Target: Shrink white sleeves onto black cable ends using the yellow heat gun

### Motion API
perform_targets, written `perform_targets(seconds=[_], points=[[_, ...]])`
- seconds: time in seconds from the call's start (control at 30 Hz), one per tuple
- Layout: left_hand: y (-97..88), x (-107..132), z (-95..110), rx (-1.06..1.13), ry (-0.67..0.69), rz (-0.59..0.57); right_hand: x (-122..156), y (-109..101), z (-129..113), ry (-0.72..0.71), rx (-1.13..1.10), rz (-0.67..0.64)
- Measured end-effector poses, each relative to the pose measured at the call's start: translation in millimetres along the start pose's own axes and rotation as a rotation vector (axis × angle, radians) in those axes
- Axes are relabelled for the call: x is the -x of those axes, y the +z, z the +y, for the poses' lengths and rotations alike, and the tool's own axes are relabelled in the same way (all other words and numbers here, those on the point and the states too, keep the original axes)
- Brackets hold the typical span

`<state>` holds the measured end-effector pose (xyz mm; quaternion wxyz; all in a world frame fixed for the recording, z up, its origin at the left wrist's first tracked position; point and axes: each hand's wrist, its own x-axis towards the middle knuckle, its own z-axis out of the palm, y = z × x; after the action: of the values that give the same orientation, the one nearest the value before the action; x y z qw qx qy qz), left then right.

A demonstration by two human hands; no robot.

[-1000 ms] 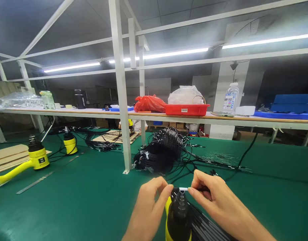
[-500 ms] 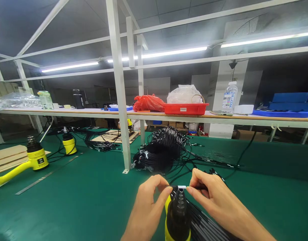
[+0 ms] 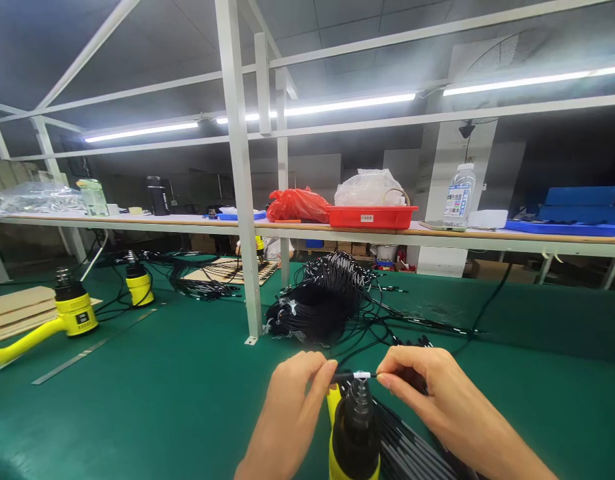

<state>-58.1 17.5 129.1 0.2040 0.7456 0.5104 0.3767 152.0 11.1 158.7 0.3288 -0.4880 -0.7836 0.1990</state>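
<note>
Green matting on the worktop [image 3: 157,413] runs under everything here. At the far left lie stacked wooden boards [image 3: 17,313], and just beside them stands a yellow-and-black heat gun [image 3: 75,313] with its handle angled down to the left. A second yellow heat gun [image 3: 140,287] stands beyond it among loose black cables, and a thin metal strip [image 3: 95,347] lies on the mat. A white steel post [image 3: 242,200] rises from the worktop, just left of a heaped coil of black cables [image 3: 312,313]. Nearer, the left hand [image 3: 292,417] and the right hand [image 3: 437,400] meet above a third heat gun [image 3: 355,433], which stands upright with its black nozzle pointing up. Each hand has a tight pinching grip on one black cable [image 3: 345,377] carrying a white sleeve [image 3: 361,375], which sits just above the nozzle tip, between the hands. Under the right hand, a bundle of black cables [image 3: 407,447] fans toward the lower right. Along the shelf [image 3: 187,222] behind stand a red tray [image 3: 370,218], a water bottle [image 3: 459,197] and a blue tray [image 3: 562,228].
</note>
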Motion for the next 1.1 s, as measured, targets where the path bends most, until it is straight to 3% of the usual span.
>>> perform_targets(seconds=[0.33,0.57,0.83,1.1], points=[[-1.3,0,7,0.144,-0.049,0.026,-2,1,2,0.035,-0.070,0.027],[1.5,1,4,0.044,-0.036,-0.039,1,1,1,0.017,-0.064,0.023],[0.4,0,3,0.109,-0.054,-0.029,3,-1,10,-0.032,0.068,-0.047],[0.7,2,6,0.187,-0.016,0.011,-1,1,10,-0.011,0.072,0.015]])
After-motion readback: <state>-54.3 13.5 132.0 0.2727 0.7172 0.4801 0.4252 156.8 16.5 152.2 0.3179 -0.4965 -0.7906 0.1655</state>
